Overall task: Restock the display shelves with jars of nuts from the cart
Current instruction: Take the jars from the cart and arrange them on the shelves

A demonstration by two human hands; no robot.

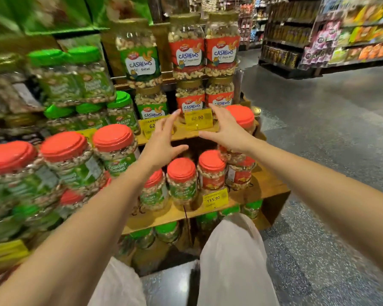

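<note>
both arms reach toward the wooden display shelves [261, 186]. the left hand [161, 142] and right hand [227, 129] are spread wide, fingers released and grasping nothing, palms facing each other in front of a yellow price tag [198, 119] reading 62.90. red-lidded jars of nuts [181, 180] stand on the middle shelf just below the hands, and cashew jars [187, 56] are stacked above. the cart is out of view.

Red-labelled cashew jars [187, 47] at twelve o'clock carry gold lids. Pistachio jars [115, 149] at nine o'clock: green labels, red lids. Price tags [198, 119] are yellow.
</note>
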